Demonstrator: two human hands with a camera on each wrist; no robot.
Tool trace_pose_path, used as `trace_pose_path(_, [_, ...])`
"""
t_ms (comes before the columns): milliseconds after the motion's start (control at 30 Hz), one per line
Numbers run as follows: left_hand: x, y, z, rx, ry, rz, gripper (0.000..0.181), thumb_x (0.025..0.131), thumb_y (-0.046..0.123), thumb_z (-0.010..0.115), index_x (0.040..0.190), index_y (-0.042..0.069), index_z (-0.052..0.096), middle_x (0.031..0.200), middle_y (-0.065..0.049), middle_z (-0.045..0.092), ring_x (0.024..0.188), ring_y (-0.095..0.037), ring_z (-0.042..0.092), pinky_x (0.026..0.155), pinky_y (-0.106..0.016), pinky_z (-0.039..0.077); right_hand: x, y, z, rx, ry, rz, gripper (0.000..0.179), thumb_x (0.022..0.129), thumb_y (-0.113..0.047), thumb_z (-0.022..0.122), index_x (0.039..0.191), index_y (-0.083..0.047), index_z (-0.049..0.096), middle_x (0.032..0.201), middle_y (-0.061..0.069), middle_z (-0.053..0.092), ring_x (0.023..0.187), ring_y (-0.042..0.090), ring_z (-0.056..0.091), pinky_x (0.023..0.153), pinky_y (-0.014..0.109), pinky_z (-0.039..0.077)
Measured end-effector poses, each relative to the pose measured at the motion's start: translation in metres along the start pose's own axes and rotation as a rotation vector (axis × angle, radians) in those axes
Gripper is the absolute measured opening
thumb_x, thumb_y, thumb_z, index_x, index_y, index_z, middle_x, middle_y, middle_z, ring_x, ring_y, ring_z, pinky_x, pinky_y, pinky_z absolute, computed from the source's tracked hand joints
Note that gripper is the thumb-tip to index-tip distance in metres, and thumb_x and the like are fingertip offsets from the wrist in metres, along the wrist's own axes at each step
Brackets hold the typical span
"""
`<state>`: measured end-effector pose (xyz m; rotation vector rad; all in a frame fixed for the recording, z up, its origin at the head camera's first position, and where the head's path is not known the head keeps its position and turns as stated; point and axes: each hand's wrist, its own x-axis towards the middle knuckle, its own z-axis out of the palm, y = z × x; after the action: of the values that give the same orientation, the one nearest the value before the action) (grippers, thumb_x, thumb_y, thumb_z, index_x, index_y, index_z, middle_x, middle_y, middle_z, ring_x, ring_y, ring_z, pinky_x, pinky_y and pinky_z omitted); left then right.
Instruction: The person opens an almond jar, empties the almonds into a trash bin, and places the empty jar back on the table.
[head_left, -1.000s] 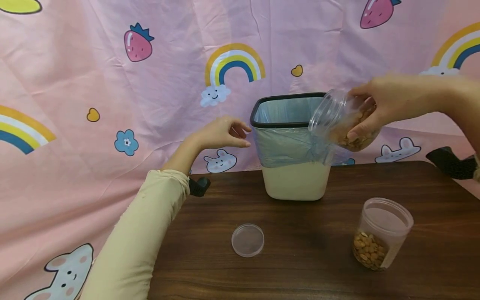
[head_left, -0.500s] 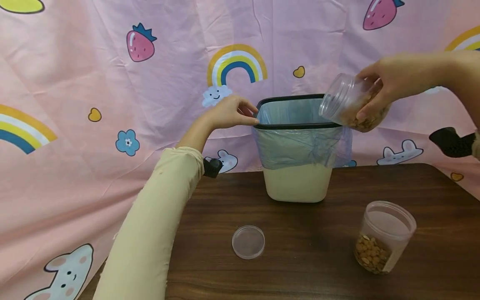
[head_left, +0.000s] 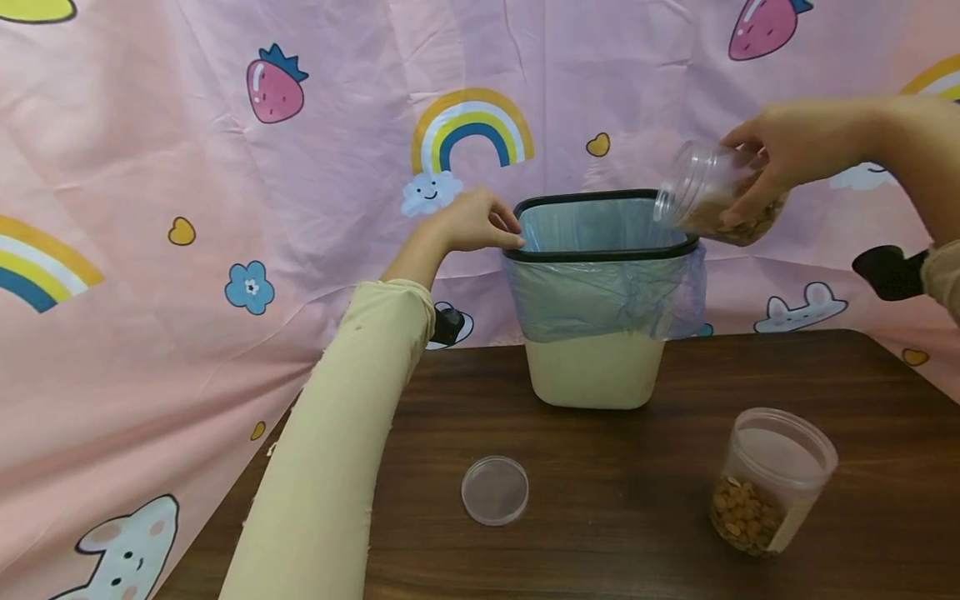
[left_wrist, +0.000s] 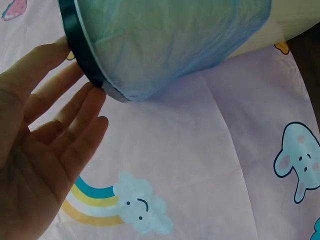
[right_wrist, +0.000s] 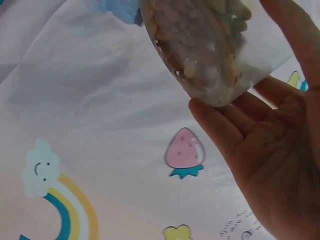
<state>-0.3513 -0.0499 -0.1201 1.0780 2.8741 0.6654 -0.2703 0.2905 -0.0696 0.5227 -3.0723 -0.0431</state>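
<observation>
A cream trash bin with a black rim and a bluish plastic liner stands at the back of the table. At the bin's left rim, my left hand holds the edge with thumb and fingers, and some fingertips pass behind the rim in the left wrist view. My right hand grips a clear plastic jar, tilted on its side, mouth toward the bin's right rim. Brown pieces lie inside it. Another clear jar, lidless, with brown flat seeds in its bottom, stands at the right front.
A round clear lid lies on the dark wooden table, in front of the bin. Behind the table hangs a pink and lilac cloth printed with rainbows and strawberries.
My left hand has moved up and right onto the bin's rim. The right hand has lifted the tilted jar up and slightly right, from in front of the bin's right corner.
</observation>
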Motion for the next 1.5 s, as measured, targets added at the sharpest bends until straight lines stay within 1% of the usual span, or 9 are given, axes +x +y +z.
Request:
trace_pose_path(200, [-0.002,-0.001,0.007,-0.001,0.048,0.027,0.024,0.083,0.019,0.067,0.099,0.001,0.070,0.098,-0.011,0.067,0.090,-0.018,0.059,0.080,-0.031,0.046,0.000,0.013,0.008,-0.002,0.028,0.022,0.099,0.072,-0.043,0.076,0.131,0.020,0.028,0.122,0.040,0.041,0.102,0.046,0.046,0.082,0.057,0.042])
trace_pose_path(400, [-0.003,-0.002,0.011,-0.011,0.091,0.027,0.023,0.083,0.019,0.069,0.094,0.000,0.072,0.090,-0.011,0.068,0.082,-0.017,0.056,0.073,-0.029,0.045,0.002,0.017,0.014,0.009,0.058,0.035,0.100,0.069,-0.039,0.079,0.133,0.018,0.027,0.121,0.039,0.043,0.101,0.046,0.044,0.082,0.058,0.040])
trace_pose_path(567, [-0.002,-0.001,0.012,-0.032,0.104,0.025,0.023,0.082,0.019,0.069,0.093,-0.001,0.072,0.090,-0.012,0.068,0.082,-0.017,0.056,0.073,-0.029,0.045,0.004,0.020,0.017,0.023,0.112,0.017,0.096,0.066,-0.032,0.083,0.133,0.013,0.032,0.115,0.034,0.046,0.097,0.044,0.045,0.077,0.054,0.044])
trace_pose_path(667, [-0.002,0.000,0.012,-0.036,0.109,0.025,0.022,0.082,0.019,0.069,0.092,-0.001,0.073,0.090,-0.012,0.068,0.083,-0.018,0.057,0.073,-0.030,0.046,0.004,0.021,0.019,0.012,0.144,0.005,0.094,0.065,-0.026,0.084,0.134,0.010,0.032,0.115,0.034,0.046,0.096,0.043,0.045,0.075,0.052,0.043])
trace_pose_path(767, [-0.002,0.000,0.012,-0.035,0.114,0.026,0.022,0.082,0.018,0.069,0.092,-0.001,0.073,0.089,-0.012,0.068,0.083,-0.018,0.057,0.073,-0.030,0.046,0.005,0.022,0.020,0.021,0.158,0.003,0.094,0.065,-0.021,0.083,0.137,0.008,0.030,0.118,0.034,0.042,0.099,0.045,0.042,0.077,0.056,0.042])
trace_pose_path(900, [-0.002,0.000,0.013,-0.031,0.119,0.026,0.022,0.082,0.018,0.069,0.091,-0.001,0.073,0.088,-0.012,0.068,0.082,-0.017,0.057,0.072,-0.029,0.046,0.006,0.022,0.022,0.027,0.175,0.005,0.095,0.066,-0.013,0.082,0.140,0.006,0.026,0.125,0.036,0.033,0.105,0.050,0.035,0.080,0.064,0.038])
trace_pose_path(1033, [-0.001,0.000,0.013,-0.031,0.123,0.025,0.022,0.082,0.018,0.069,0.091,-0.002,0.073,0.088,-0.013,0.069,0.082,-0.017,0.057,0.072,-0.029,0.046,0.008,0.021,0.024,0.008,0.201,0.002,0.096,0.065,-0.009,0.082,0.141,0.003,0.025,0.130,0.037,0.026,0.111,0.055,0.029,0.082,0.067,0.034])
trace_pose_path(1233, [-0.001,0.000,0.013,-0.033,0.124,0.013,0.022,0.082,0.018,0.069,0.091,-0.001,0.073,0.088,-0.013,0.068,0.082,-0.017,0.056,0.071,-0.029,0.046,0.009,0.021,0.026,0.002,0.245,-0.022,0.096,0.063,-0.002,0.082,0.141,0.001,0.027,0.134,0.036,0.025,0.115,0.056,0.027,0.085,0.069,0.028])
trace_pose_path(1500, [0.000,0.001,0.014,-0.035,0.124,0.004,0.022,0.082,0.018,0.069,0.091,-0.002,0.073,0.088,-0.013,0.068,0.082,-0.018,0.057,0.073,-0.030,0.046,0.010,0.016,0.026,0.013,0.288,-0.058,0.096,0.059,0.003,0.081,0.140,0.000,0.030,0.134,0.035,0.028,0.117,0.055,0.027,0.086,0.069,0.028])
